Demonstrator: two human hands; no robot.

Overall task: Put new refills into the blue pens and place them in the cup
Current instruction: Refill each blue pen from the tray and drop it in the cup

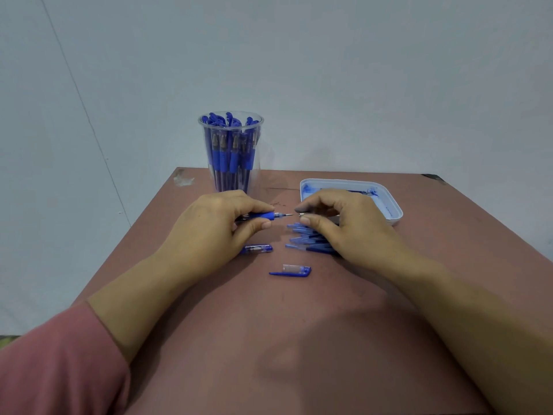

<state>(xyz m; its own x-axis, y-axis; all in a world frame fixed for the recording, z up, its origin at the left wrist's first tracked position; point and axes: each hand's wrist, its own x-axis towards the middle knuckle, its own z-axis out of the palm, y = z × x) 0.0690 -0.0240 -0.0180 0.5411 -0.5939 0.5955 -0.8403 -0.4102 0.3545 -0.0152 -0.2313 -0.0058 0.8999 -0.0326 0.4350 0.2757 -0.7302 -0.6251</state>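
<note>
In the head view, a blue pen (263, 216) is held at centre frame by the curled fingers (254, 226) of the left hand (221, 223), its bared tip pointed right. Just right of that tip, a small part (302, 214), too small to identify, is pinched between thumb and forefinger of the right hand (338, 223), which is laid over a pile of blue pens (300, 235). A clear cup (230, 145) filled with pens is seen above the left hand, on the far tabletop (269, 339). A white tray (392, 205) is seen right of centre; a pen cap (291, 271) and a short barrel piece (257, 249) are seen below the hands.
</note>
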